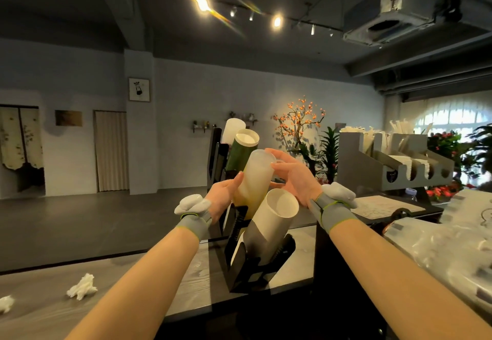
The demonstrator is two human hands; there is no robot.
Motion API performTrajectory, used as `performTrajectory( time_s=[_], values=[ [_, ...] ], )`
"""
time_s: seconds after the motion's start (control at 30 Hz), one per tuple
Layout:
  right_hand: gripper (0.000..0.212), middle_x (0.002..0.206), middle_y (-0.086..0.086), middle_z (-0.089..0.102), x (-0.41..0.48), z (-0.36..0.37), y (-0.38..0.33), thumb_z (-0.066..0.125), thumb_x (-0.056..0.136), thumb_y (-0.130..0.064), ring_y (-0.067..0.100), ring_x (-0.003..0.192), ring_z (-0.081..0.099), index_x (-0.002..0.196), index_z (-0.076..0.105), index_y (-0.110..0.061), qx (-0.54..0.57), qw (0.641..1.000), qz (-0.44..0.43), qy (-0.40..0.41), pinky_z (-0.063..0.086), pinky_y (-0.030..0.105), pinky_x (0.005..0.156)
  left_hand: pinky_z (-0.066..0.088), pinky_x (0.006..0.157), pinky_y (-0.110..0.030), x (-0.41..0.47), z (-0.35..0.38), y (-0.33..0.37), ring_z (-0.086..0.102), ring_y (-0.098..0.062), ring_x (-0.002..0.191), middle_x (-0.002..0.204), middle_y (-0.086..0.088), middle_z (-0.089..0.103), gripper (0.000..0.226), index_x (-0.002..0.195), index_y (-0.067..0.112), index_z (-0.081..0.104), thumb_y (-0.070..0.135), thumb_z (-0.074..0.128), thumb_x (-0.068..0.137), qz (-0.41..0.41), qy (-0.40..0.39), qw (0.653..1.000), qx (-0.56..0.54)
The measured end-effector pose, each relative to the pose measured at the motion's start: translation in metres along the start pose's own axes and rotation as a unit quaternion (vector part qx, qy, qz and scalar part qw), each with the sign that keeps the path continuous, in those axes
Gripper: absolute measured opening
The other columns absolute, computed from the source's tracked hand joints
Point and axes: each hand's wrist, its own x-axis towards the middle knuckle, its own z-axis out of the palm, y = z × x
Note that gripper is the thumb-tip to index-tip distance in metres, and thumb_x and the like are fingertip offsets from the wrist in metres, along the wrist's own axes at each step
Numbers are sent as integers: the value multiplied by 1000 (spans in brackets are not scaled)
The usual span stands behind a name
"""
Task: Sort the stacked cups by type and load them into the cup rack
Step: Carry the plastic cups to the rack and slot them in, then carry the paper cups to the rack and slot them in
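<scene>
A stack of frosted translucent cups (257, 177), a smooth tapered cylinder tinted yellowish, is held tilted in the black cup rack (247, 254), its closed end pointing up and away. It is gripped from both sides: the left hand (225, 196) is pressed flat against its lower left flank, while the right hand (292, 177) is curved around its upper right side, fingers (277, 154) laid near the top end (how firmly they are closed cannot be told). Both wrists are wrapped in grey bands carrying pale moulded pods.

Just below the frosted stack in the rack, a stack of matte white paper cups (271, 222) is lodged at the same slant, its open mouth showing. Above the frosted stack, a dark green stack with a cream rim (243, 148) is seated, and behind that a plain white stack (233, 129) is seen.

The rack is set at the far edge of a pale wood-grained counter (53, 291). Left of the rack, the counter is largely open, apart from two crumpled tissues (82, 286). Right of the rack, a grey metal organiser (354, 164) filled with straws and lids is placed, with crinkled clear plastic sheeting (439, 246) in front of it.
</scene>
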Motion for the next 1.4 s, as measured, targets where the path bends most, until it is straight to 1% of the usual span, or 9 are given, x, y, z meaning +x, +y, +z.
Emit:
performTrajectory(
  time_s=[0.2, 0.47, 0.57, 0.73, 0.87, 1.07, 1.17, 1.27, 1.4],
  values=[
    [40, 134, 3, 52, -15, 9, -25, 45, 93, -14, 20, 125, 39, 132, 52, -21, -84, 995, -49, 18, 24, 47, 108, 41, 98, -34, -11, -1, 20, 49, -22, 106, 108, -3, 55, 45, 103, 18, 61, 57, 46, 87, 9, 10, 1000, -5],
    [35, 112, -5, 56, -30, 36, -57, 45, 95, -11, -2, 90, 49, 128, 56, -6, -71, 987, -140, -12, 35, 16, 85, 40, 69, -26, -41, -23, 35, 45, -14, 80, 86, 1, 50, 43, 102, 17, 59, 55, 44, 89, 24, 84, 996, 4],
    [35, 116, 2, 56, -36, 51, -56, 48, 93, -7, 2, 99, 53, 126, 57, -4, -61, 986, -153, -36, 38, 21, 92, 34, 59, -21, -62, -39, 33, 42, -11, 68, 80, 4, 47, 38, 89, 19, 59, 54, 43, 90, 18, 121, 992, 7],
    [38, 140, 12, 49, -49, 88, -31, 34, 97, -2, 26, 134, 41, 129, 52, -9, -138, 969, -166, -116, 30, 44, 109, 40, 76, -27, -109, -75, 16, 45, -14, 78, 84, 4, 49, 36, 81, 24, 56, 56, 40, 90, -8, 184, 983, 18],
    [30, 134, 11, 55, -69, 127, -16, 41, 96, -13, 16, 127, 43, 121, 59, -14, -23, 983, -101, -149, 23, 38, 106, 37, 66, -24, -145, -99, 1, 44, -12, 72, 82, 2, 49, 37, 82, 23, 54, 54, 38, 92, -24, 227, 973, 25],
    [33, 119, 6, 55, -98, 181, 39, 39, 97, -12, 14, 118, 45, 124, 56, -8, -11, 975, -51, -214, 26, 39, 102, 42, 92, -36, -205, -140, -45, 50, -22, 99, 108, -7, 53, 48, 107, 15, 57, 56, 39, 91, -90, 292, 951, 48],
    [31, 119, 6, 56, -121, 215, 79, 40, 97, -15, 9, 108, 49, 120, 59, -9, -4, 972, -1, -235, 29, 36, 99, 39, 90, -35, -239, -160, -81, 50, -21, 101, 111, -7, 53, 52, 113, 15, 56, 57, 36, 91, -135, 310, 940, 56],
    [34, 113, 8, 56, -141, 239, 111, 41, 97, -17, 0, 93, 52, 124, 57, -4, 14, 972, 40, -232, 36, 21, 88, 37, 90, -35, -264, -174, -114, 47, -21, 102, 112, -7, 52, 47, 109, 18, 54, 57, 34, 92, -171, 321, 930, 43],
    [37, 123, 8, 54, -172, 259, 158, 39, 97, -16, 13, 114, 46, 129, 53, -5, -8, 962, 94, -257, 28, 34, 103, 40, 81, -32, -296, -183, -159, 48, -17, 94, 112, -4, 52, 54, 120, 15, 56, 56, 35, 92, -219, 335, 916, 31]
  ],
)
